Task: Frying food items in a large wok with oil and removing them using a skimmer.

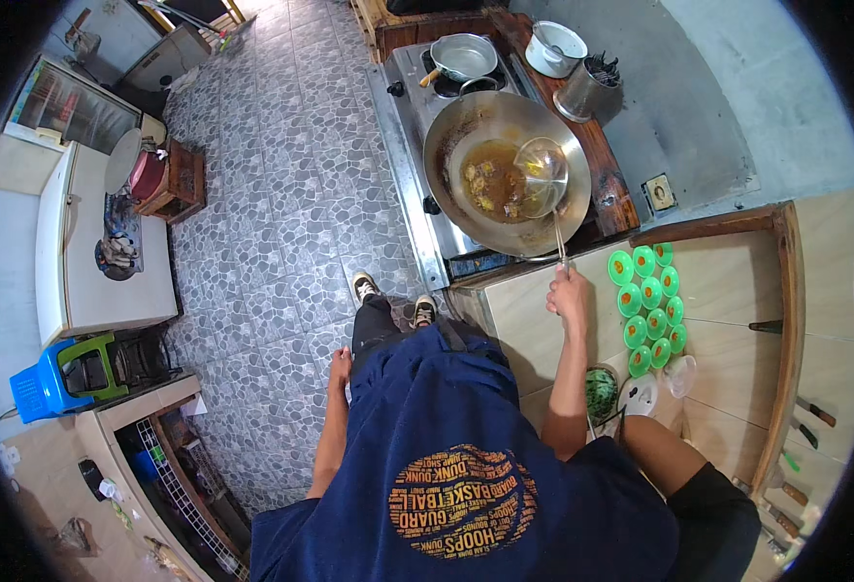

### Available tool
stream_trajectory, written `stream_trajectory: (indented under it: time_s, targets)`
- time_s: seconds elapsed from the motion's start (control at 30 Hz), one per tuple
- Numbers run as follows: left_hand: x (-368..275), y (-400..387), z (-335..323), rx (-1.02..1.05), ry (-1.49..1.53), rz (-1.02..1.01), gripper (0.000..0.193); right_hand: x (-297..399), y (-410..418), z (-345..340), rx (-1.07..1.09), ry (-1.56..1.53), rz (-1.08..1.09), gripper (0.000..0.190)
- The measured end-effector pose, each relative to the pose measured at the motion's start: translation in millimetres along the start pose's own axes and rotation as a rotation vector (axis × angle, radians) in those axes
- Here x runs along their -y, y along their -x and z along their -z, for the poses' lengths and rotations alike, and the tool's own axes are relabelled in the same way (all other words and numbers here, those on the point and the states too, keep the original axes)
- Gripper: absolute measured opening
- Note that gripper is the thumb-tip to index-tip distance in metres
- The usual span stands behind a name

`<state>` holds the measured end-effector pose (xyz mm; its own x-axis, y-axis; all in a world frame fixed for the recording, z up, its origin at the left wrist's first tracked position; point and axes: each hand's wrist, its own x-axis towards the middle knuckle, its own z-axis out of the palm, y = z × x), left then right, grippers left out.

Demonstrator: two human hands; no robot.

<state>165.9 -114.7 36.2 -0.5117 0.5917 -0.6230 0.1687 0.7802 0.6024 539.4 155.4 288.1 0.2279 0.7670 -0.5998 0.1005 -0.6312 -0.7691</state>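
Observation:
My right hand is closed round the handle of a metal skimmer, whose round head is over the right side of a large wok. Brown oil with several yellowish food pieces lies in the wok, which stands on a steel gas stove. My left hand hangs low beside my left thigh, away from the stove; whether its fingers hold anything is unclear. Several small green bowls, each with an orange dab inside, stand in rows on the tiled counter to the right.
Behind the wok are a handled pan, a white enamel pot and a metal utensil holder. Another person's bent arm is close at my right, near a green patterned container. A white chest freezer stands across the tiled floor.

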Motion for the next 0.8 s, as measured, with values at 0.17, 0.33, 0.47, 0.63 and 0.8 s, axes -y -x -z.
stream_trajectory:
  time_s: [0.17, 0.33, 0.47, 0.63, 0.8]
  targets:
    - [21, -8, -1, 0.033, 0.010, -0.005, 0.048, 6, 13, -10, 0.040, 0.222, 0.095, 0.023]
    - [-10, 2, -1, 0.027, -0.023, 0.017, 0.048, 7, 7, -1, -0.176, 0.501, 0.400, 0.030]
    - [20, -7, -2, 0.036, 0.018, 0.011, 0.047, -12, -21, 14, -0.284, 0.654, 0.559, 0.025]
    - [0, 0, -2, 0.045, 0.033, 0.022, 0.049, -3, -4, 8, -0.258, 0.541, 0.337, 0.022]
    - [2, -1, -2, 0.029, -0.006, -0.028, 0.050, -14, -10, 4, 0.001, -0.043, -0.048, 0.016]
